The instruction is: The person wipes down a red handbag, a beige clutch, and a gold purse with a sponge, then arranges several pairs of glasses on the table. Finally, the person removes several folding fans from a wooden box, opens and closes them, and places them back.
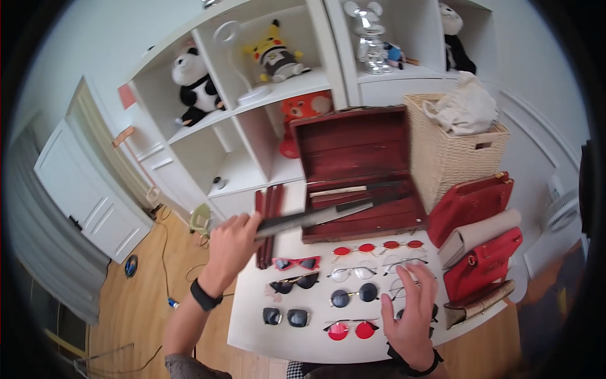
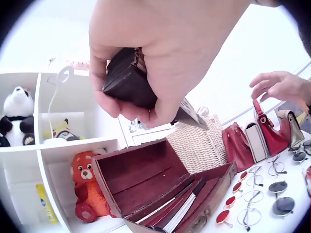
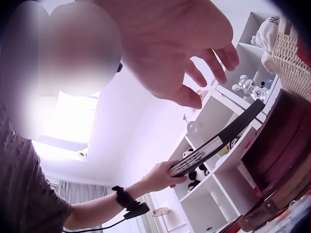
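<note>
My left hand [image 1: 232, 247] grips one end of a long black folded fan-like object [image 1: 315, 216] with a pale band, held aslant in front of an open dark red case [image 1: 353, 146]. Seen from the left wrist, curled fingers of that hand [image 2: 160, 56] wrap the black end [image 2: 127, 85]. Similar long items [image 2: 181, 213] lie inside the case. My right hand [image 1: 413, 316], fingers loosely bent and holding nothing, is over the glasses at the table's right; it partly hides dark round sunglasses. The right wrist view shows this hand [image 3: 180, 53] with fingers spread.
Rows of glasses, including red round ones [image 1: 352, 330] and square dark ones [image 1: 286, 317], cover the white table [image 1: 246, 328]. Dark red sticks [image 1: 268, 221] lie left of the case. Red bags [image 1: 470, 205] and a wicker basket [image 1: 435, 151] stand right; shelves with plush toys behind.
</note>
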Demonstrator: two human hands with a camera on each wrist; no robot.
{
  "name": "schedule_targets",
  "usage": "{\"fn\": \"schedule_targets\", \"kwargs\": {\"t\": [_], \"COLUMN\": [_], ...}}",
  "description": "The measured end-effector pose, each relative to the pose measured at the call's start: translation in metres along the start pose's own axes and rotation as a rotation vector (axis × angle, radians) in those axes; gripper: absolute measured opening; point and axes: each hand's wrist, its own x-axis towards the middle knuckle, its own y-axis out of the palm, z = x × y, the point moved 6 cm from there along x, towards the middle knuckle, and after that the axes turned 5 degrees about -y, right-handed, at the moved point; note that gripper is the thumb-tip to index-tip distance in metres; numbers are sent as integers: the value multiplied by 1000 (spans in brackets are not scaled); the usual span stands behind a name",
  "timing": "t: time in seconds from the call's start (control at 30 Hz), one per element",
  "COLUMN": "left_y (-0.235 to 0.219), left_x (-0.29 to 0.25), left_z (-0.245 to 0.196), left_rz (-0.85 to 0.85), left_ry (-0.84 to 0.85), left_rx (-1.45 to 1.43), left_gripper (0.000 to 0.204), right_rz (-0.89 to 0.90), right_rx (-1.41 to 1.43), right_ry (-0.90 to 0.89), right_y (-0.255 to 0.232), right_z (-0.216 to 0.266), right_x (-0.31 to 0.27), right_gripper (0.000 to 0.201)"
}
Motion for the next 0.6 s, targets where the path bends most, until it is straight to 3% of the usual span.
{"fn": "schedule_targets", "kwargs": {"t": [0.03,0.1,0.13,0.2,0.23,0.3,0.37,0.4,0.43,0.5,0.53,0.57,0.6], "left_y": [-15,-40,-46,-54,-57,-57,-54,-56,-59,-76,-61,-48,-31], "left_x": [-21,-58,-76,-107,-118,-132,-141,-146,-146,-157,-171,-178,-173], "left_z": [1,-4,-5,-3,-3,-1,-1,0,-7,2,8,2,-13], "left_rz": [-13,-52,-7,-9,12,48,47,79,75,-335,-381,-427,-310], "left_ry": [33,127,134,91,53,3,-37,-49,-56,-604,-767,-880,-853], "left_rx": [23,-10,12,-6,-30,-15,-101,-154,-155,-260,-447,-722,-1109], "left_gripper": [27,18,14,15,16,16,17,35,35,60,76,73,69], "right_rz": [24,135,146,497,504,999,984,1071,1155,1193,1091,981,976], "right_rx": [-97,-324,-306,20,24,272,342,373,405,396,533,664,656], "right_ry": [-33,-135,-155,-216,-231,32,-36,-35,-30,-15,35,86,97], "right_y": [1,0,5,31,32,54,61,65,67,66,63,59,60], "right_z": [5,27,27,25,29,27,29,30,31,30,31,30,29], "right_x": [0,10,6,-10,-9,-29,-37,-41,-44,-45,-42,-39,-42], "right_gripper": [54,37,37,52,52,50,43,42,41,40,40,40,40]}}
